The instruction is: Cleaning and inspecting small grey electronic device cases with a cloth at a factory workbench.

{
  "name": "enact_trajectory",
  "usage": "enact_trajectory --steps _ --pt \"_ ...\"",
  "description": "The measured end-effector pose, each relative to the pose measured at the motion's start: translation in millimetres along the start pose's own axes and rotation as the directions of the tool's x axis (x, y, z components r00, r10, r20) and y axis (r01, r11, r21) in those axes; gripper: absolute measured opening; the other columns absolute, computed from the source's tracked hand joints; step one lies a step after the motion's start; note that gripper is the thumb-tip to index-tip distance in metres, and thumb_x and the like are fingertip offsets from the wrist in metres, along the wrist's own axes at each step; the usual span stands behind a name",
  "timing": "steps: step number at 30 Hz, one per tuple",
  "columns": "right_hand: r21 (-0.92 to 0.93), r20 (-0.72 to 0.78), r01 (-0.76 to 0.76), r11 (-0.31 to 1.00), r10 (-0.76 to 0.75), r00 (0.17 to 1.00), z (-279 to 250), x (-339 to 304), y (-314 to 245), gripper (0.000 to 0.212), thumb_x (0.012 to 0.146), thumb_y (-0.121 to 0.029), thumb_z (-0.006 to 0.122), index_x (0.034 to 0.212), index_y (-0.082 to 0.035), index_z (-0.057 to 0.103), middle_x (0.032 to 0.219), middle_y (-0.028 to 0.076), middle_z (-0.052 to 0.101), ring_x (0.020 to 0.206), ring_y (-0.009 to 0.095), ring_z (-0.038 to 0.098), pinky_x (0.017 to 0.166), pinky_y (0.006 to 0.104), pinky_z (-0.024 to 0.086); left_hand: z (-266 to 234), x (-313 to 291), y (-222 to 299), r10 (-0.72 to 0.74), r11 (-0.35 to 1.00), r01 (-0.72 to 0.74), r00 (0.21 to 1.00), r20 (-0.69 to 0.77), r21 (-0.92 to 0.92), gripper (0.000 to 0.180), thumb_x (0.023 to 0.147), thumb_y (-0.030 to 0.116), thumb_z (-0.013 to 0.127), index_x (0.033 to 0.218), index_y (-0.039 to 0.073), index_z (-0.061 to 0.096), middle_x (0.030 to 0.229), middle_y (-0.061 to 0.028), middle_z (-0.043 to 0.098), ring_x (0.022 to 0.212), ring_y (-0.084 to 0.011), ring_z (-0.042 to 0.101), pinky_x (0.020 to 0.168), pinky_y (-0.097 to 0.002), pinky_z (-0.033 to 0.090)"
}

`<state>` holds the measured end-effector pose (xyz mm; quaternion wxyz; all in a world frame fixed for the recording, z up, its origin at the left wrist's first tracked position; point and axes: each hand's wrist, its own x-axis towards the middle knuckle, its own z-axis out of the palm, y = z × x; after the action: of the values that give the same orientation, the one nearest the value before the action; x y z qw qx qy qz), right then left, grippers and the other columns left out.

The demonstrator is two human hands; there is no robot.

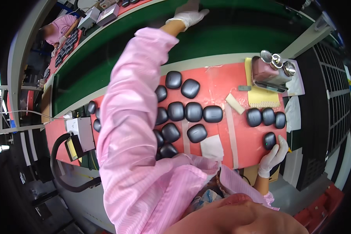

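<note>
Both grips unclear; left hand (188, 17) above bare belt (238, 35); right hand (273, 158) by case (269, 140), mat (253, 152) edge.

The left hand (188, 18) reaches over a green belt (226, 37) while the right hand (273, 156) touches a dark rounded case (269, 140) on a red mat (249, 143).

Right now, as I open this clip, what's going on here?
A person in a pink shirt is working with both hands at a pink mat. The gloved right hand is at a dark rounded case, its fingers seemingly touching the edge. The gloved left hand reaches far out over a green surface; its blur hides any grip. More dark cases lie on the mat, near a tray of bottles.
</note>
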<state>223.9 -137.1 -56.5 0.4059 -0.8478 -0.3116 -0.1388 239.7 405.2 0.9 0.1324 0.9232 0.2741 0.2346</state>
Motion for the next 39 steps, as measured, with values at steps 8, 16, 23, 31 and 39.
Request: enact_trajectory --steps 8,16,23,31,39 --pt "-0.002 0.039 0.009 1.000 -0.009 0.999 -3.4 -3.6 2.4 0.029 0.091 -0.009 0.042 0.109 0.004 0.059 0.111 0.018 0.059 0.102 0.031 0.055 0.093 0.0398 0.041 59.3 69.1 -54.9 -0.224 0.974 0.219 0.970 0.097 0.057 0.053 0.075 0.037 0.069 0.112 0.000 0.060 0.110 -0.0209 0.064 0.103 -0.0341 0.063 0.086 -0.0428 0.052" --pt "-0.013 -0.097 0.283 0.959 -0.283 0.954 -12.3 -8.8 -11.1 0.027 0.083 -0.002 0.049 0.108 0.004 0.059 0.108 0.017 0.059 0.104 0.033 0.054 0.094 0.0422 0.042 -45.7 -86.5 66.3 -0.121 0.517 0.435 0.890 0.440 -0.737 0.045 0.084 0.019 0.071 0.120 -0.002 0.055 0.109 -0.0089 0.062 0.100 -0.0157 0.059 0.088 -0.0287 0.047" --pt "0.724 0.272 0.027 0.689 -0.322 0.907 18.7 37.5 -155.9 0.033 0.092 -0.014 0.053 0.119 0.003 0.059 0.110 0.014 0.063 0.105 0.024 0.057 0.098 0.0344 0.040 -149.9 -313.5 181.6 -0.097 0.227 0.469 0.883 0.459 -0.853 0.040 0.081 0.002 0.072 0.117 -0.004 0.056 0.105 -0.0096 0.066 0.090 -0.0123 0.065 0.079 -0.0234 0.052" --pt "0.759 0.580 -0.355 0.546 -0.318 0.750 18.8 -27.1 -167.6 0.035 0.101 -0.026 0.043 0.119 0.001 0.056 0.110 0.009 0.059 0.097 0.015 0.060 0.081 0.0259 0.050 -122.7 -424.1 192.0 -0.333 -0.115 0.360 0.864 0.377 -0.926 0.038 0.072 -0.005 0.078 0.104 -0.002 0.058 0.095 -0.0094 0.067 0.084 -0.0143 0.066 0.075 -0.0273 0.056" --pt "0.714 0.512 -0.268 0.647 -0.220 0.830 2.8 -56.2 -150.7 0.034 0.096 -0.023 0.044 0.114 0.003 0.057 0.110 0.014 0.061 0.108 0.022 0.056 0.093 0.0343 0.044 -99.4 -463.3 211.0 -0.292 -0.213 0.342 0.872 0.393 -0.915 0.043 0.068 -0.010 0.078 0.105 0.000 0.057 0.101 -0.0079 0.065 0.091 -0.0143 0.064 0.079 -0.0287 0.055"
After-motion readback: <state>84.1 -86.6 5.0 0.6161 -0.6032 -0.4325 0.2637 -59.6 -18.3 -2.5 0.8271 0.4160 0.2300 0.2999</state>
